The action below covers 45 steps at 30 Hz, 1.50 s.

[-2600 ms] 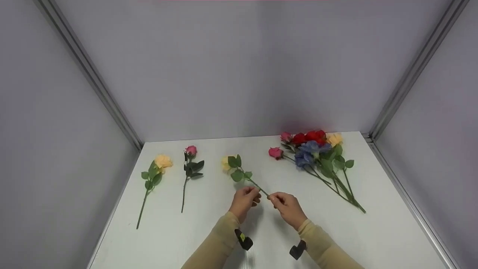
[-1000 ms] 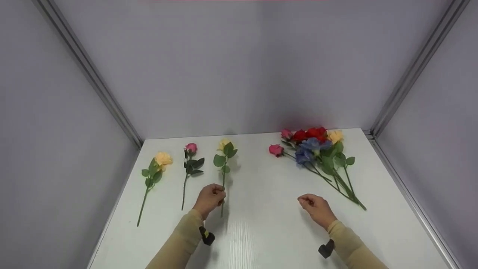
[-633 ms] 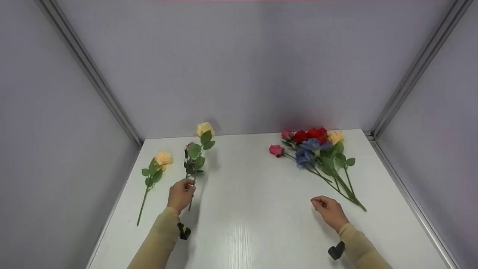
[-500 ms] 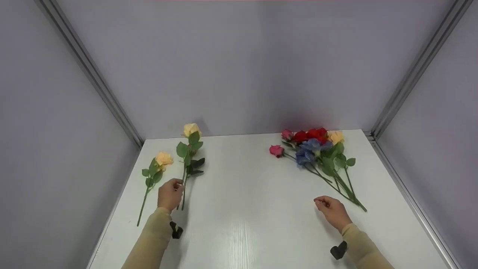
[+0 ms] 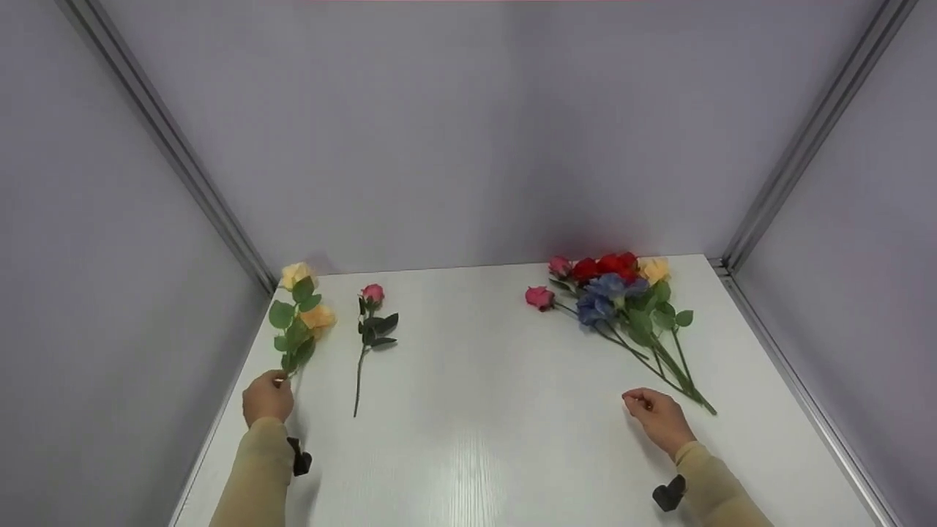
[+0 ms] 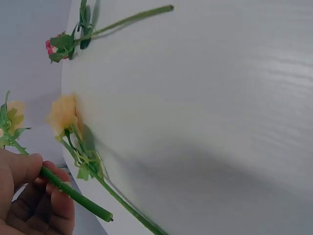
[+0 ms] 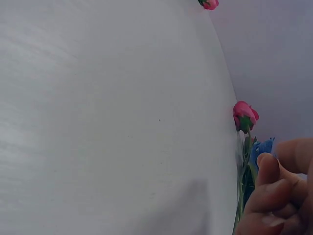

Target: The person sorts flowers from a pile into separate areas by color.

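My left hand [image 5: 272, 383] grips the lower stem of a pale yellow rose [image 5: 295, 275] at the table's far left, holding it just above a peach rose [image 5: 319, 318] that lies there. The left wrist view shows my fingers [image 6: 29, 169] curled round the green stem [image 6: 78, 195], with the peach rose [image 6: 63, 112] on the table beside it. My right hand [image 5: 644, 402] rests on the table with its fingers loosely curled and holds nothing. It lies just left of the stem ends of a flower bunch [image 5: 622, 296].
A single pink rose [image 5: 372, 294] lies right of the peach one. The bunch holds red, blue, pink and yellow blooms, with a pink rose [image 7: 244, 115] at its left edge. The white table [image 5: 498, 417] is enclosed by grey walls on three sides.
My left hand carried the yellow rose leftward, past the pink rose, to the peach rose. The right hand let go of the stem earlier, drew back to the right and now lies still.
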### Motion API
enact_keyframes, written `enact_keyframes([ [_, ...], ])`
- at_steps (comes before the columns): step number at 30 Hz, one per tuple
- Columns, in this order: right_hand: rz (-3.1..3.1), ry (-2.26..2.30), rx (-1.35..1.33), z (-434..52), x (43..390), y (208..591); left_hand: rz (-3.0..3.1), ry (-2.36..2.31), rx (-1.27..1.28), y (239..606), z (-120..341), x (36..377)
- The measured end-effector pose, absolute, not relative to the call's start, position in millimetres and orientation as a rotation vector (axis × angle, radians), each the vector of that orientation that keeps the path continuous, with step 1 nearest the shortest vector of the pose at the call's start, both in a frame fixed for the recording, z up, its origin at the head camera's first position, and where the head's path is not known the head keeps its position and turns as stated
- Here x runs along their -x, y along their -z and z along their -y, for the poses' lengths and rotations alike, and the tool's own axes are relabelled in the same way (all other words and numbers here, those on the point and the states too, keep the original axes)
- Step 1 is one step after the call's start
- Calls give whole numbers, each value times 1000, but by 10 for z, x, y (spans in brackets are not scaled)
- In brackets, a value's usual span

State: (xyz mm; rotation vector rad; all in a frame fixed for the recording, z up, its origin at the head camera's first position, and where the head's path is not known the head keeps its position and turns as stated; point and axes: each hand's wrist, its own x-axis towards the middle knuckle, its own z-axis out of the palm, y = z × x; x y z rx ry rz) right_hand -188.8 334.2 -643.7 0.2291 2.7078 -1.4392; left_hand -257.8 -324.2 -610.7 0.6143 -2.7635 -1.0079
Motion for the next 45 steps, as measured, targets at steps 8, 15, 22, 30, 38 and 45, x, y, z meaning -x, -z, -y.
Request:
enact_keyframes([
  [8,-2686,1455,-265,-3345,1891,6473,2817,978,-672,6250,3389,2483],
  [15,-2698,1427,-275,-3358,1896,6480,2917,911,-661,6411,3475,2450],
  [22,-2689,1436,-313,-3419,1901,6467,2888,867,-681,6512,3464,2419],
  [30,-2730,1415,-336,-3547,1918,6442,2835,765,-689,6591,3464,2458],
  [38,-2968,1240,-371,-3742,2000,6398,2865,733,-747,6624,3458,2426],
  [45,-3153,1062,-422,-3923,2123,6399,2859,740,-713,6681,3461,2418],
])
